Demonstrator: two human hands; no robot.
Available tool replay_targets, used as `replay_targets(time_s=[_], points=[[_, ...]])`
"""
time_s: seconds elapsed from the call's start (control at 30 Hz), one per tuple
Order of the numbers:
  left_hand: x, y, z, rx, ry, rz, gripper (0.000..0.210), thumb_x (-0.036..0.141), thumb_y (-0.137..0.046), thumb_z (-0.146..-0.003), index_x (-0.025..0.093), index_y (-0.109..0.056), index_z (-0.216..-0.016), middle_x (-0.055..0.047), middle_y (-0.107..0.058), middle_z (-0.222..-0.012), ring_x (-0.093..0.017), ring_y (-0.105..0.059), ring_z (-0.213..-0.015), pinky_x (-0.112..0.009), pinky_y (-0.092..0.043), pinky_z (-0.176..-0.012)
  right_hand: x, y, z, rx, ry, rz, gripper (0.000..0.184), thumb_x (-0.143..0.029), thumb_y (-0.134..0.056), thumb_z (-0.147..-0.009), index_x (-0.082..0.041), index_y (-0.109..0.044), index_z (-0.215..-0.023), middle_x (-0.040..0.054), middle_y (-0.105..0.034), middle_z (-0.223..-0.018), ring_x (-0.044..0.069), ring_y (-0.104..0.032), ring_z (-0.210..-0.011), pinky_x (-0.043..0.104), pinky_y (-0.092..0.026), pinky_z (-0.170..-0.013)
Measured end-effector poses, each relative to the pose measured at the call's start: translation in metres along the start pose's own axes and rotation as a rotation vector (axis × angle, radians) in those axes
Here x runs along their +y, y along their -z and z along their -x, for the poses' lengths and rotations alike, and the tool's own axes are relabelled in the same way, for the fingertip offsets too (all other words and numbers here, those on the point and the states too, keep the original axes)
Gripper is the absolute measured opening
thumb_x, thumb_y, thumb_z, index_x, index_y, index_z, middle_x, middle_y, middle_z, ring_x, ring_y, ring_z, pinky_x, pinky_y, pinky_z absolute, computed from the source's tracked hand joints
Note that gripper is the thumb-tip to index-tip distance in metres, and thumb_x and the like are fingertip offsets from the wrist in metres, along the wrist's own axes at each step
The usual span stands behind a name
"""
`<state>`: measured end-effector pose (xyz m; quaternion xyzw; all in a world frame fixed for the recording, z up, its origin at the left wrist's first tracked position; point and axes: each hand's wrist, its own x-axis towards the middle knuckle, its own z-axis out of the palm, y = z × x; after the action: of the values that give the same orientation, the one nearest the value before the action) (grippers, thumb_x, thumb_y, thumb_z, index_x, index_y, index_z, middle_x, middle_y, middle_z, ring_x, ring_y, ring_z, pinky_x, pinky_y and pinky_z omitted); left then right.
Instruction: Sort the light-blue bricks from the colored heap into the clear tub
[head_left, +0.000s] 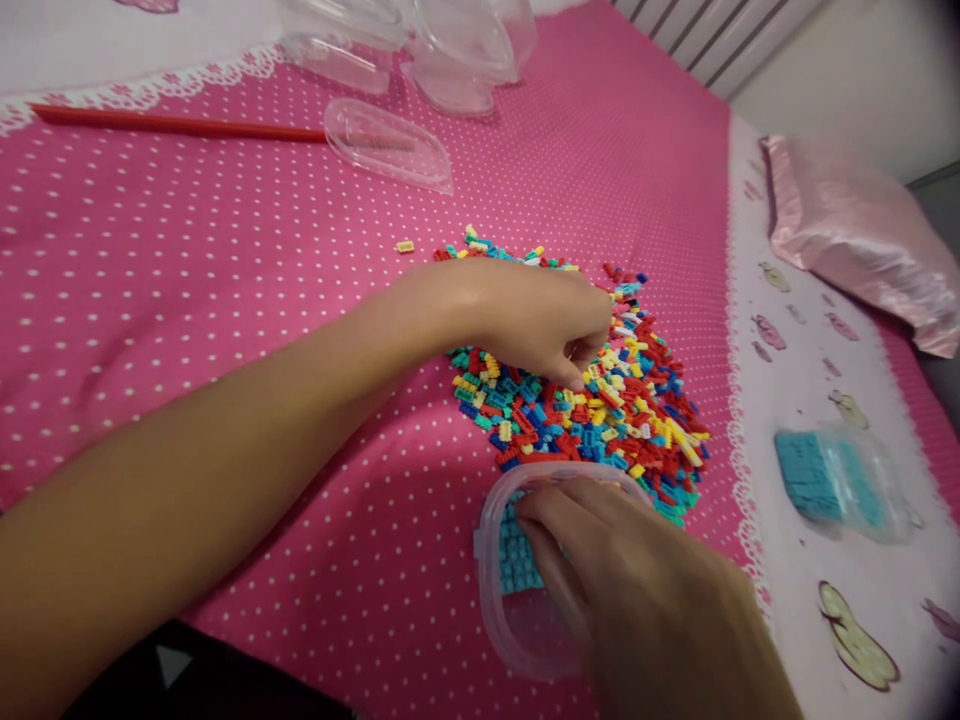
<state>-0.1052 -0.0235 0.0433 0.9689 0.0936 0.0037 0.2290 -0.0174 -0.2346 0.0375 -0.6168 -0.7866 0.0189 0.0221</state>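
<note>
My left hand (536, 310) reaches into a wide pile of small mixed-colour building bricks (637, 390). Its fingers curl down among the bricks, thumb near the fingertips; whatever they pinch is hidden. Just nearer to me, a clear plastic tub (490, 600) sits on the pink dotted sheet. Rows of teal bricks (517, 560) are packed against the tub's far left side. Over and inside the tub is my right hand (622, 560), fingers bent together at the teal bricks. Its fingertips are partly covered, so anything between them cannot be made out.
At right lies a clear tub with teal blocks (810, 475). Several clear empty containers (457, 45) stand at the back, near a clear lid (390, 145) over the end of a red stick (180, 125). One yellow brick (405, 247) lies apart. A pink pillow (862, 230) rests far right.
</note>
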Motion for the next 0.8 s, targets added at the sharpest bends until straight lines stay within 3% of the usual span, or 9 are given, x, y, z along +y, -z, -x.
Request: replay_targets(time_s=[0.3, 0.47, 0.6, 0.8], points=[[-0.0009, -0.0009, -0.0006, -0.009, 0.001, 0.015, 0.012, 0.024, -0.067, -0.087, 0.017, -0.074, -0.081, 0.002, -0.071, -0.074, -0.009, -0.053, -0.062, -0.025, -0.031, -0.061, -0.0004, 0.0001, -0.0021, -0.002, 0.001, -0.014, 0.018, -0.01, -0.051, -0.088, -0.026, -0.061, -0.09, 0.0013, -0.071, -0.087, 0.024, -0.07, -0.073, 0.036, -0.057, -0.058], [-0.0014, -0.0011, -0.0011, -0.009, 0.008, 0.01, 0.01, 0.024, -0.068, -0.086, 0.018, -0.075, -0.082, 0.003, -0.071, -0.074, -0.009, -0.053, -0.061, -0.025, -0.03, -0.06, 0.005, 0.0055, 0.0007, 0.028, 0.079, 0.001, 0.034, -0.007, -0.043, -0.086, -0.023, -0.067, -0.104, 0.0053, -0.076, -0.101, 0.023, -0.07, -0.071, 0.035, -0.057, -0.054], [-0.0008, -0.0004, -0.0009, -0.01, 0.004, 0.003, 0.011, 0.024, -0.068, -0.087, 0.017, -0.074, -0.082, 0.003, -0.069, -0.072, -0.008, -0.053, -0.061, -0.025, -0.03, -0.059, 0.0067, 0.0076, 0.0041, 0.034, 0.095, 0.007, 0.041, -0.003, -0.04, -0.084, -0.022, -0.068, -0.106, 0.0057, -0.076, -0.098, 0.022, -0.07, -0.067, 0.033, -0.054, -0.048], [-0.0012, -0.0013, -0.0013, -0.006, 0.006, -0.013, 0.011, 0.026, -0.068, -0.086, 0.018, -0.076, -0.083, 0.004, -0.069, -0.072, -0.009, -0.053, -0.062, -0.027, -0.031, -0.061, 0.0052, 0.0064, 0.0034, -0.046, 0.021, -0.026, 0.029, -0.008, -0.046, -0.089, -0.025, -0.066, -0.103, 0.0032, -0.074, -0.099, 0.022, -0.073, -0.078, 0.033, -0.063, -0.065]])
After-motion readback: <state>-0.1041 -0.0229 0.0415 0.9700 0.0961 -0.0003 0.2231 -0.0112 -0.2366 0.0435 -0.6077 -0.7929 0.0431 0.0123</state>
